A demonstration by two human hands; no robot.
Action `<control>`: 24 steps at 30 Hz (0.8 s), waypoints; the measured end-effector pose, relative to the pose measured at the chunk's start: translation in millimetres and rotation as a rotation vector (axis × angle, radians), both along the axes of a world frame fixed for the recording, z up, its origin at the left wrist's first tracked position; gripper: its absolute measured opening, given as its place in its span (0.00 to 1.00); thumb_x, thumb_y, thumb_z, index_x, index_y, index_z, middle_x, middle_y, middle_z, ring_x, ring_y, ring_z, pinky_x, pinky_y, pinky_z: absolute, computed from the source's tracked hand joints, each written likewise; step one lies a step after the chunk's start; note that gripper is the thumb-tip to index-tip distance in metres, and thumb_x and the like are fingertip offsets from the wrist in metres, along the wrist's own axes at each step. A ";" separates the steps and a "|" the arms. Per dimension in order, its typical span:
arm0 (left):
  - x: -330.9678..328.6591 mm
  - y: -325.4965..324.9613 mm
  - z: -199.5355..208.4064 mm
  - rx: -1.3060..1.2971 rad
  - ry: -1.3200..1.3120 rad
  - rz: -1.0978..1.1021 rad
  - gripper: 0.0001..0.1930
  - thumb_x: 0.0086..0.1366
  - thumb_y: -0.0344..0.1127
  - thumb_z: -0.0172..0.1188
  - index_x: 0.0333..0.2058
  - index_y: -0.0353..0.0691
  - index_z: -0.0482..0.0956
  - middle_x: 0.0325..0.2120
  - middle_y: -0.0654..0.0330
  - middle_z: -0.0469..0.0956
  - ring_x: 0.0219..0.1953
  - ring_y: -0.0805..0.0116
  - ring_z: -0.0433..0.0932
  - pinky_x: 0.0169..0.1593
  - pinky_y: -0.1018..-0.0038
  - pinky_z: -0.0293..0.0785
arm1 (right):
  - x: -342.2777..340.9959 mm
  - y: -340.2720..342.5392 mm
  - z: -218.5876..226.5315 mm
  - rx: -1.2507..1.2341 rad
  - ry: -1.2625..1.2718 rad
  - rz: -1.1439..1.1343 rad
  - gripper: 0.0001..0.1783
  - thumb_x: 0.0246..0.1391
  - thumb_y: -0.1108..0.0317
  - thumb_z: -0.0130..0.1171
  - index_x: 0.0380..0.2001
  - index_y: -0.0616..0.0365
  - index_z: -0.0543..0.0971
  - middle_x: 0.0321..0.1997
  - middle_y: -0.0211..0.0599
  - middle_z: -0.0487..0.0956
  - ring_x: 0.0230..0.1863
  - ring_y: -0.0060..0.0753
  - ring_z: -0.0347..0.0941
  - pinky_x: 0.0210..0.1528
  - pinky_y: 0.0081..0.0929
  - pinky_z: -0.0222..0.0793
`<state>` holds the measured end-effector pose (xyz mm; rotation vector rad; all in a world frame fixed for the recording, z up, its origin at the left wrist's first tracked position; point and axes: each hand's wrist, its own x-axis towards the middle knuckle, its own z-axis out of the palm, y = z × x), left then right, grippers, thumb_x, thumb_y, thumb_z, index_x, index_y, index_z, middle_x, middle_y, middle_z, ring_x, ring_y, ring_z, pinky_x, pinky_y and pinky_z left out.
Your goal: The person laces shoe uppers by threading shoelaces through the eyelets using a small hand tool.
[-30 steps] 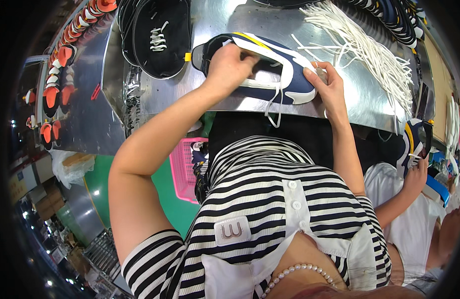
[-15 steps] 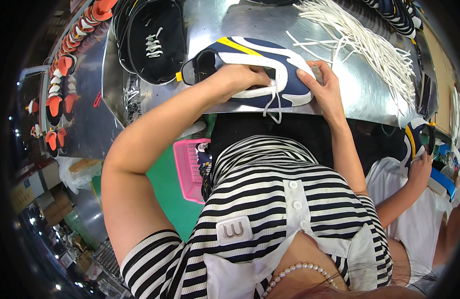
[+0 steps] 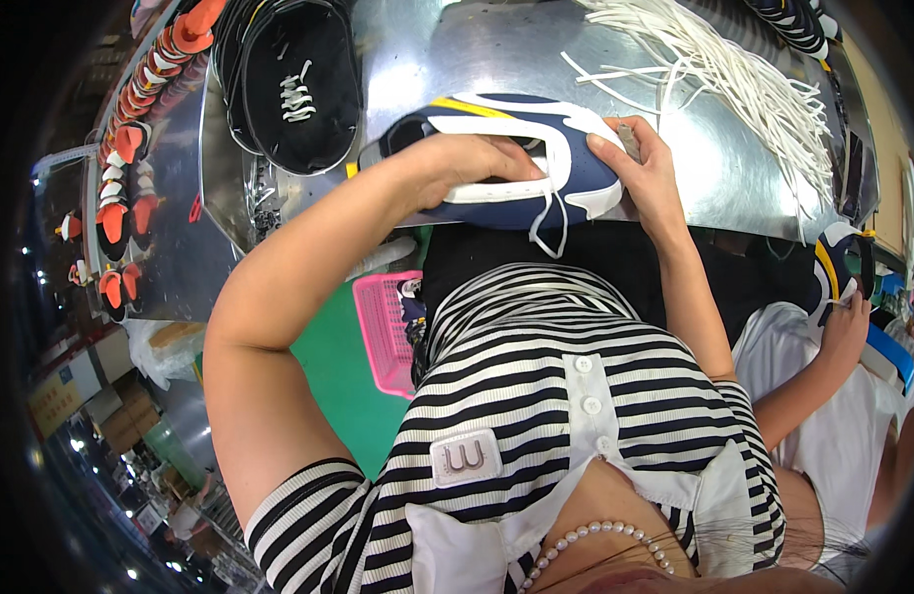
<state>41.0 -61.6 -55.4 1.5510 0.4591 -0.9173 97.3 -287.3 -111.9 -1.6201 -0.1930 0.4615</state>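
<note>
A navy shoe upper [image 3: 587, 148] with white overlays and a yellow stripe lies sideways at the metal table's near edge, toe to the right. My left hand [image 3: 467, 166] reaches into its white-edged opening from the left. Its fingers are bent together there, the tips partly hidden, so what they pinch does not show. From the front of the opening a thin white shoelace [image 3: 549, 238] hangs in a loop over the near side. My right hand [image 3: 645, 168] grips the toe end, thumb on top; a small greyish piece [image 3: 629, 142] shows at its fingers.
Loose white laces [image 3: 734, 94] lie piled at the back right of the metal table [image 3: 457, 49]. Stacked black shoe uppers [image 3: 303, 89] stand at left, beyond them a row of orange-and-white shoe parts [image 3: 130, 144]. A pink basket [image 3: 383, 332] sits below. At right, another person's hand [image 3: 848, 327] holds a similar upper.
The shoe upper has rolled slightly, showing more of its navy near side, and has shifted a little nearer me. Both hands stay on it. The view has shifted a little.
</note>
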 end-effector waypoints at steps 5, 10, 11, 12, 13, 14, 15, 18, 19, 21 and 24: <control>-7.4 -0.1 -14.4 0.408 -0.441 0.044 0.07 0.61 0.31 0.60 0.32 0.35 0.83 0.30 0.64 0.81 0.33 0.74 0.76 0.43 0.77 0.71 | -0.4 -3.5 2.9 -0.093 -0.023 0.001 0.22 0.49 0.57 0.69 0.38 0.64 0.78 0.31 0.36 0.81 0.33 0.22 0.75 0.37 0.19 0.70; -17.5 -3.4 -15.9 0.462 -0.770 0.102 0.09 0.57 0.34 0.63 0.34 0.36 0.85 0.30 0.54 0.84 0.32 0.64 0.81 0.41 0.72 0.74 | 4.9 -2.3 8.1 -0.044 0.132 0.040 0.22 0.49 0.55 0.69 0.37 0.65 0.79 0.30 0.36 0.80 0.31 0.22 0.75 0.36 0.19 0.69; -17.5 -6.0 -10.7 0.454 -0.688 0.090 0.09 0.57 0.34 0.63 0.34 0.36 0.85 0.30 0.54 0.84 0.32 0.64 0.81 0.42 0.72 0.74 | 5.8 -2.4 8.6 -0.039 0.133 0.037 0.22 0.49 0.55 0.69 0.37 0.65 0.79 0.30 0.36 0.80 0.31 0.22 0.75 0.36 0.19 0.69; -16.4 -6.2 -13.1 0.456 -0.687 0.084 0.09 0.57 0.34 0.63 0.34 0.36 0.85 0.30 0.54 0.84 0.32 0.64 0.81 0.42 0.72 0.74 | 6.7 -2.6 8.8 -0.043 0.139 0.061 0.23 0.50 0.54 0.68 0.37 0.65 0.78 0.29 0.36 0.80 0.31 0.22 0.75 0.35 0.19 0.69; -15.7 -6.4 -15.0 0.432 -0.693 0.102 0.10 0.57 0.35 0.63 0.34 0.36 0.85 0.30 0.54 0.84 0.32 0.65 0.81 0.41 0.73 0.74 | 6.6 -3.0 9.7 -0.046 0.143 0.088 0.23 0.50 0.54 0.68 0.37 0.65 0.78 0.29 0.36 0.80 0.30 0.22 0.75 0.35 0.19 0.69; -15.3 -6.3 -15.5 0.409 -0.699 0.119 0.10 0.57 0.35 0.64 0.34 0.36 0.85 0.31 0.53 0.84 0.32 0.65 0.81 0.41 0.74 0.74 | 7.0 -3.6 10.0 -0.039 0.145 0.086 0.23 0.50 0.54 0.68 0.37 0.65 0.78 0.29 0.36 0.80 0.30 0.22 0.75 0.35 0.19 0.69; -15.3 -4.9 -14.6 0.462 -0.671 0.094 0.08 0.56 0.33 0.62 0.32 0.37 0.85 0.29 0.54 0.83 0.31 0.60 0.80 0.40 0.70 0.74 | 7.4 -4.4 10.0 -0.064 0.094 0.109 0.23 0.50 0.53 0.68 0.37 0.65 0.78 0.29 0.36 0.80 0.29 0.22 0.75 0.34 0.20 0.70; -22.4 6.7 -0.6 0.900 -1.077 -0.105 0.05 0.55 0.30 0.60 0.28 0.37 0.83 0.25 0.54 0.81 0.30 0.54 0.77 0.39 0.65 0.72 | 1.3 -5.2 15.6 -0.070 0.057 0.116 0.24 0.50 0.52 0.68 0.37 0.65 0.78 0.28 0.36 0.80 0.29 0.23 0.75 0.34 0.21 0.70; -23.5 7.3 13.2 0.943 -1.205 -0.139 0.04 0.57 0.30 0.62 0.29 0.36 0.81 0.29 0.53 0.80 0.33 0.55 0.77 0.40 0.66 0.72 | 2.1 -7.9 14.8 -0.063 0.029 0.089 0.24 0.50 0.52 0.68 0.37 0.65 0.78 0.28 0.37 0.80 0.29 0.23 0.76 0.33 0.20 0.70; -29.8 23.6 31.0 1.164 -1.304 -0.186 0.04 0.56 0.28 0.62 0.32 0.38 0.80 0.31 0.56 0.80 0.33 0.57 0.76 0.40 0.66 0.71 | 4.1 -13.9 16.0 0.025 0.055 0.078 0.24 0.50 0.52 0.68 0.38 0.64 0.78 0.29 0.38 0.81 0.29 0.24 0.77 0.33 0.19 0.70; -44.2 84.5 53.8 1.460 -1.356 -0.038 0.04 0.56 0.28 0.62 0.32 0.39 0.80 0.30 0.58 0.79 0.35 0.58 0.76 0.41 0.65 0.72 | 11.6 -33.7 19.0 0.081 0.090 0.048 0.23 0.51 0.54 0.68 0.39 0.63 0.78 0.30 0.38 0.81 0.29 0.24 0.77 0.33 0.18 0.71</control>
